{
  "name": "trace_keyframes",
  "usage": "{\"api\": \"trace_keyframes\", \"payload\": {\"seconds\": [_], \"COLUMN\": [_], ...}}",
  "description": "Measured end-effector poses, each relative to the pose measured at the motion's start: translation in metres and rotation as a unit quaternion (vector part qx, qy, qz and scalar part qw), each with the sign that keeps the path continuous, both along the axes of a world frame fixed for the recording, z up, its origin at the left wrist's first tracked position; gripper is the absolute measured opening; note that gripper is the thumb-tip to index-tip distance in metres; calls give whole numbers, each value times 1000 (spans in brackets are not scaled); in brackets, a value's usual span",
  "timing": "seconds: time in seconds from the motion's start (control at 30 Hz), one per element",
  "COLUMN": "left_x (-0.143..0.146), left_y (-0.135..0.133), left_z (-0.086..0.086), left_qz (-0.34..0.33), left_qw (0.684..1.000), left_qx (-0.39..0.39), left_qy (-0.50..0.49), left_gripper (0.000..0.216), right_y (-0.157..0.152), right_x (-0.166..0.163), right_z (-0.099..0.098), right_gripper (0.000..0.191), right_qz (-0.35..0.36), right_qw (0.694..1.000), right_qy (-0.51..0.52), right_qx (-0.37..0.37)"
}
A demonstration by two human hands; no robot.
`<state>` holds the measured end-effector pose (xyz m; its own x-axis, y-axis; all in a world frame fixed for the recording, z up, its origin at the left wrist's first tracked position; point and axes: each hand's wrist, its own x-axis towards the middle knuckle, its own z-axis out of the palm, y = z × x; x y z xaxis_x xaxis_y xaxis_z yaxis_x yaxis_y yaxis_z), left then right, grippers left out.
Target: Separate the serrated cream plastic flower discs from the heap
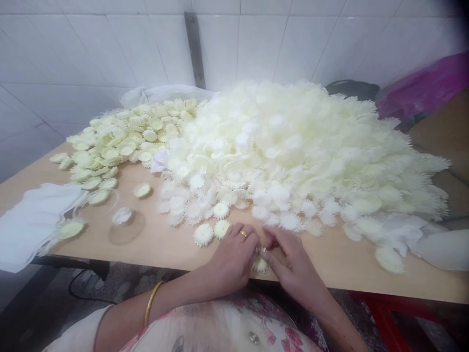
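Two bare hands meet at the front edge of a light-brown, flat surface (164, 252), around one pale cream, round, tooth-edged disc (260, 265). The right hand's (295, 266) fingers pinch it; the left hand's (234, 259) curl beside it, their grip hidden, so I cannot tell. Beyond lies a broad heap of whitish, tooth-edged discs (300, 151).

Over the desk's (164, 249) near edge, the left hand (236, 256) is held back uppermost, fingers curled; the right hand (295, 256) is angled toward it, thumb extended.
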<state>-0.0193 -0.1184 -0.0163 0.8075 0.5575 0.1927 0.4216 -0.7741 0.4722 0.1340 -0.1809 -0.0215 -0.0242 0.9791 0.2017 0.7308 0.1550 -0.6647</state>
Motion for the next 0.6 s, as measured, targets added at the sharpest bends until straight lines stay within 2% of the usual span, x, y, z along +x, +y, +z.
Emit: {"api": "trace_keyframes", "payload": {"seconds": [0.07,0.2,0.3,0.5,0.6], "left_x": [-1,-3,-4,-5,-6], "left_y": [-1,-4,-6,-8,-9], "left_z": [0,-3,-6,-13,-14], "left_qz": [4,-3,-13,-18,-16], "left_qw": [1000,1000,998,992,990], "left_qx": [-3,19,49,123,136], "left_qy": [-3,-13,-23,-15,-22], "left_gripper": [11,12,14,16,16], "right_y": [1,3,3,-6,-8], "right_x": [2,2,-4,-17,-10], "right_z": [5,11,9,-5,-3], "right_gripper": [17,9,14,23,20], "right_qz": [27,55,60,9,36], "right_qw": [999,998,997,977,988], "right_qy": [-27,-39,-38,-147,-101], "right_qx": [-3,-2,16,156,108]}}
